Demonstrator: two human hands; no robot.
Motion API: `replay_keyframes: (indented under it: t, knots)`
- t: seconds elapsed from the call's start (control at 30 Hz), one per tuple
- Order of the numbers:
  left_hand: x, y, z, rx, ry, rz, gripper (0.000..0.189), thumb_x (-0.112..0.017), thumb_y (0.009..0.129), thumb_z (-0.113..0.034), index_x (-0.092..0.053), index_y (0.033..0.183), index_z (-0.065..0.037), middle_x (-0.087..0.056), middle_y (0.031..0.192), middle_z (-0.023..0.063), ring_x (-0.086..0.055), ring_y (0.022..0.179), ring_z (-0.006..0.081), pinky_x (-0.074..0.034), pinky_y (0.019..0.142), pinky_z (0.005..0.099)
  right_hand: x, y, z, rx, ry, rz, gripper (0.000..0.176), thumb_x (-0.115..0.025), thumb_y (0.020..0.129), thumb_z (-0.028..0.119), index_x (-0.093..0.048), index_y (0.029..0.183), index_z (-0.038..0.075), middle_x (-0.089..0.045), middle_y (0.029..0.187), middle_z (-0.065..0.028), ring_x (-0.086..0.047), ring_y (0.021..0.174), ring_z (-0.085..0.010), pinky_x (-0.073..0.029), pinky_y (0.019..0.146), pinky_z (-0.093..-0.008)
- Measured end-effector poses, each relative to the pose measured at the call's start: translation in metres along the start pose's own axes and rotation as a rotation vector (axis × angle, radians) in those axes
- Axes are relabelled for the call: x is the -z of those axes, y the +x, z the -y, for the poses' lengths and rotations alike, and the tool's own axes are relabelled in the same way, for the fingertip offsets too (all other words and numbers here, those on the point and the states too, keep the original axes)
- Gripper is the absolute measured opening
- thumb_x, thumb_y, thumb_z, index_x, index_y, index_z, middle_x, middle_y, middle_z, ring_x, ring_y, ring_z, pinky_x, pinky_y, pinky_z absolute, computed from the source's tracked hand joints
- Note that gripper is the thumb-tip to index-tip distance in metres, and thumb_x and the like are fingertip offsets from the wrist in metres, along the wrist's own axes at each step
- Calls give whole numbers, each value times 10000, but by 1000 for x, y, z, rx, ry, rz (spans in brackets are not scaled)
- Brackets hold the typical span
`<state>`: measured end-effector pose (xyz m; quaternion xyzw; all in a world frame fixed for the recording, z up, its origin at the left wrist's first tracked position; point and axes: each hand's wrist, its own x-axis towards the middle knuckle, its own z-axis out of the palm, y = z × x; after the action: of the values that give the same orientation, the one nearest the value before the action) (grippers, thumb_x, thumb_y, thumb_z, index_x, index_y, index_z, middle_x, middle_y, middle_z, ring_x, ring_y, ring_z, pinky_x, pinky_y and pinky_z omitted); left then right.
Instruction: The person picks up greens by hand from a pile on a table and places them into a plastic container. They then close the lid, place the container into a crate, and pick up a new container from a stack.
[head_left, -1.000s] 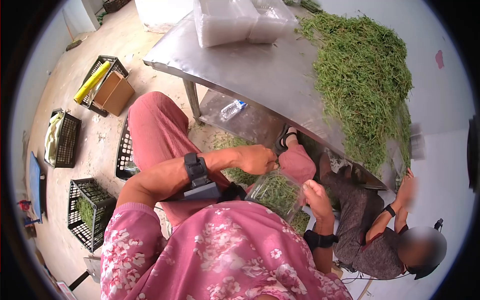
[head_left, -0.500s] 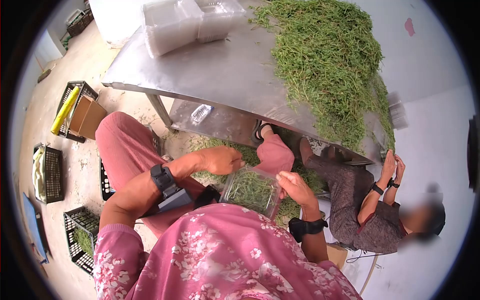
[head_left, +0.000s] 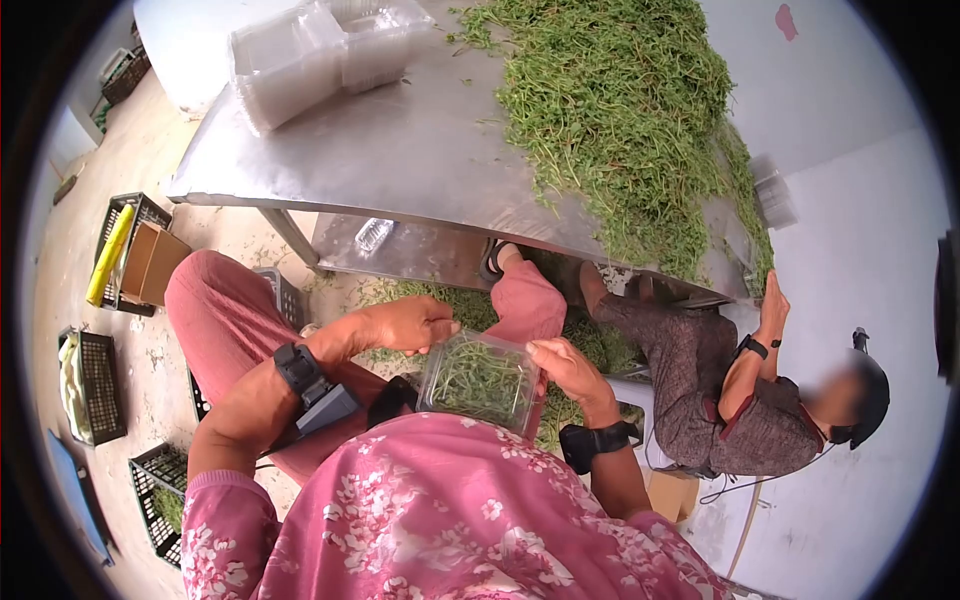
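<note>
- Clear box (head_left: 480, 385), greens showing inside, is sitting close against the shirt (head_left: 450, 500), between both hands; looking nearly square, so no strong long axis.
- Right hand (head_left: 572, 370) is holding the box's right side near its far corner, thumb on top; the box is lying leftward and slightly bodyward of it.
- Left hand (head_left: 405, 323) is reaching the far left corner, fingers bent narrow; cannot tell whether it is pinching the rim; the box is lying rightward and bodyward of it.
- Both hands are resting about equally near; nothing is visibly standing between them and the box.
- Desk (head_left: 440, 130) is standing beyond; a greens heap (head_left: 620, 110) is covering its right, stacked clear tubs (head_left: 285, 65) its left.
- Co-worker (head_left: 690, 370) is sitting at right, well apart from the box.
</note>
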<state>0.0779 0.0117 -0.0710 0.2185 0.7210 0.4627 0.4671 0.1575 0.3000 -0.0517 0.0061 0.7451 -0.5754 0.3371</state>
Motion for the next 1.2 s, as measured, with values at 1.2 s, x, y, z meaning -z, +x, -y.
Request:
replay_keyframes:
  t: [1.2]
  knots:
    - [-3, 3, 8, -30, -124, 16, 321, -486, 999, -340, -572, 892, -50, -548, 679, 11, -510, 580, 99, -446, 550, 258, -4, -5, 0, 92, -231, -132, 473, -438, 1001, 387, -463, 686, 36, -471, 581, -30, -518, 503, -122, -410, 502, -296]
